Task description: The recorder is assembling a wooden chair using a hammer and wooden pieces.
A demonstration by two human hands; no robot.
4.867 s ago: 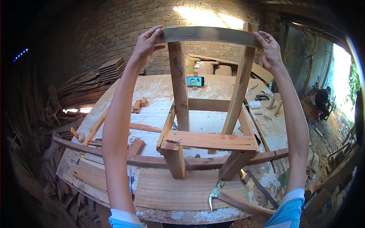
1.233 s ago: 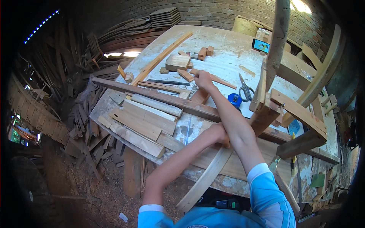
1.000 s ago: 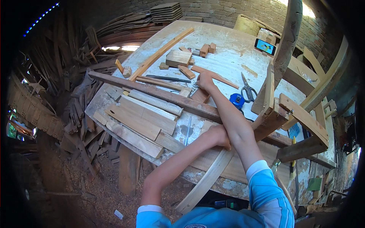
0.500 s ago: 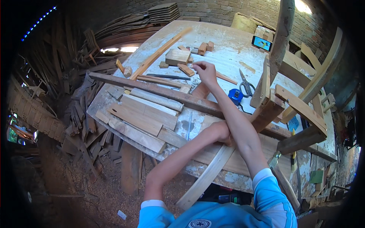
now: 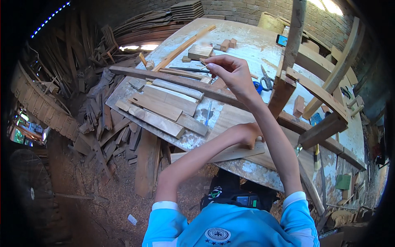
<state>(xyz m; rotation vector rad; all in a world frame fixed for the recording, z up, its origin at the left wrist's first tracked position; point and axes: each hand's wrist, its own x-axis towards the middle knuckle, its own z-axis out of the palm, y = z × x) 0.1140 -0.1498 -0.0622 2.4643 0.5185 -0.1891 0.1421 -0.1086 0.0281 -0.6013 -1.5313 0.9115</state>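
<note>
My right hand (image 5: 230,70) is raised over the bench with thumb and fingertips pinched on a small thin pale stick (image 5: 203,67). Nearer to me, my left hand (image 5: 250,136) has its fingers curled down on a flat wooden slat (image 5: 242,152), which lies crosswise at the bench's front edge. The left forearm hides part of the slat, and the right forearm passes in front of the left hand. Beyond the right hand are a square wood block (image 5: 200,52) and small wood blocks (image 5: 225,45). Scissors (image 5: 266,78) and a partly hidden blue tape measure (image 5: 257,87) lie to its right.
Several boards (image 5: 156,106) lie on the left of the worn bench (image 5: 242,29). A long wooden beam (image 5: 164,79) crosses it. An upright wooden frame (image 5: 284,94) stands at the right. Scrap wood (image 5: 98,111) is piled left. A phone (image 5: 282,40) stands at the back.
My right hand has come back nearer, now with the thin stick in its fingertips. The slat at my left hand has swung from pointing toward me to lying crosswise. The view has shifted.
</note>
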